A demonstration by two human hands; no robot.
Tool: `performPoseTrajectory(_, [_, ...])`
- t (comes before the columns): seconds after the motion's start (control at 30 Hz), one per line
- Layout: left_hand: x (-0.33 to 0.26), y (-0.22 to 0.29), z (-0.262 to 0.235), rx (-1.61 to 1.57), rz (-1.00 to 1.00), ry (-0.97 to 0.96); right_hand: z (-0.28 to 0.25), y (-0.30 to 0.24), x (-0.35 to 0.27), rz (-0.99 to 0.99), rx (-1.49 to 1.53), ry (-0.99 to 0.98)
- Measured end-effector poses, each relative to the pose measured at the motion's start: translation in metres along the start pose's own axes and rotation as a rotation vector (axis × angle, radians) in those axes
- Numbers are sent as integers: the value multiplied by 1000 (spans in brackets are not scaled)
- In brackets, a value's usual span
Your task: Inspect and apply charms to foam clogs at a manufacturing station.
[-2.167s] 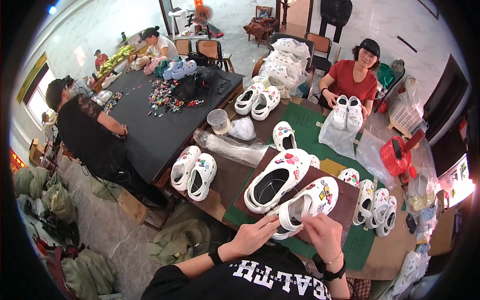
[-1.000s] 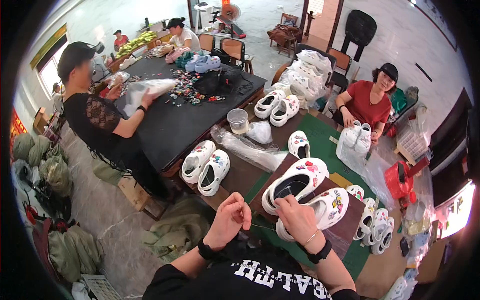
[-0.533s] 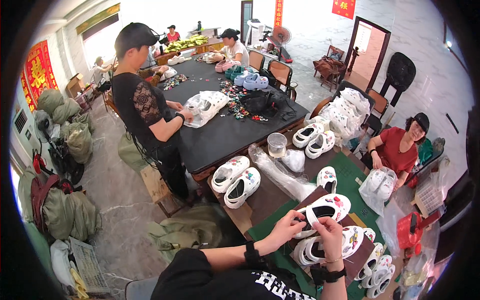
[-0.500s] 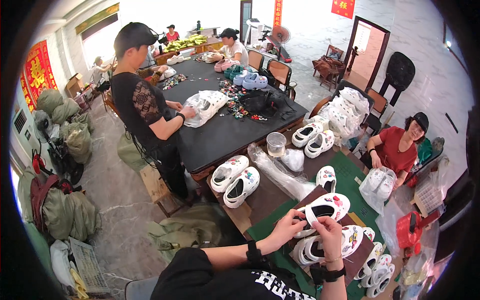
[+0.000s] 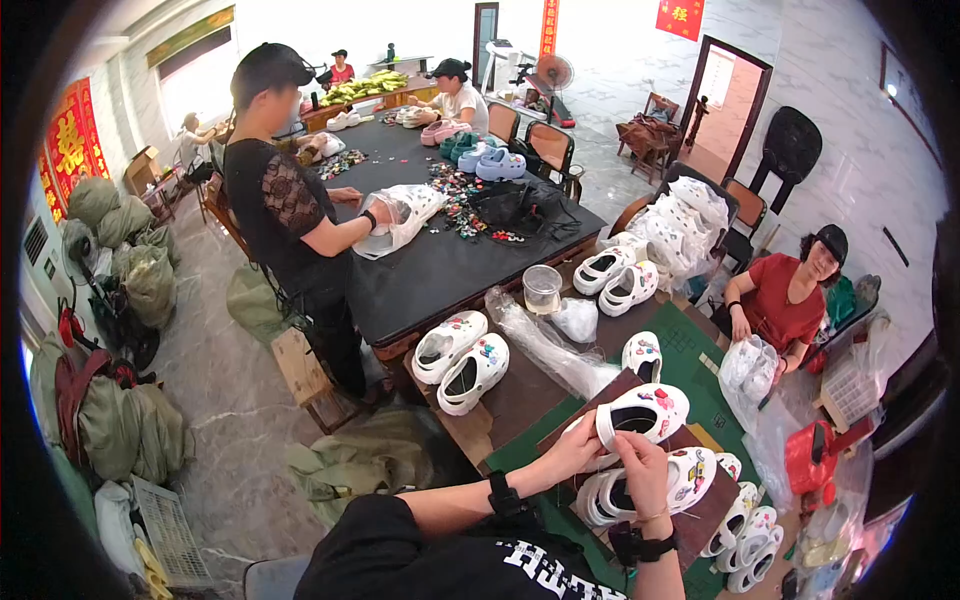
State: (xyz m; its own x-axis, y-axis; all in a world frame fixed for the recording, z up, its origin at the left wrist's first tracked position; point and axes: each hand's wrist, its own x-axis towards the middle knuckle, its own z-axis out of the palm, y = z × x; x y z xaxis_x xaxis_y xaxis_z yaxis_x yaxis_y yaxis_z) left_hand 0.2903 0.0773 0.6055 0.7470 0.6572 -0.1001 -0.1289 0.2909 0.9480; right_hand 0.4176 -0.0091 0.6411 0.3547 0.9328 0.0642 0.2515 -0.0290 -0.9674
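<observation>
1. The white clog (image 5: pixel 640 415) is held above the counter (image 5: pixel 520 395) near its near edge, long axis running left to right, toe pointing right.
2. The left hand (image 5: pixel 578 450) has its grip clamped on the heel rim.
3. The right hand (image 5: pixel 640 468), fingers curled, grips the clog's near side from below.

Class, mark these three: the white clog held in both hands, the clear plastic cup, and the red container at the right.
white clog (image 5: pixel 655 408), head view, on its toe top.
clear plastic cup (image 5: pixel 541 290), head view, on its side wall.
red container (image 5: pixel 808 458), head view, on its body.
</observation>
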Motion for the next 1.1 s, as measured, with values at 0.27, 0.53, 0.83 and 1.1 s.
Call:
performPoseTrajectory(0.27, [-1, -12, -4, -32, -18, -2, 1, 3, -3, -51, -146, 59])
performPoseTrajectory(0.53, [-10, -7, 1, 540, 432, 388, -8, -13, -18, -60, -59, 273])
performPoseTrajectory(0.83, [-5, 7, 19, 774, 688, 195, 4, -29, -34, -254, -115, 312])
performPoseTrajectory(1.1, [-14, 21, 5, 691, 620, 167, -14, -59, -63, -383, -636, 306])
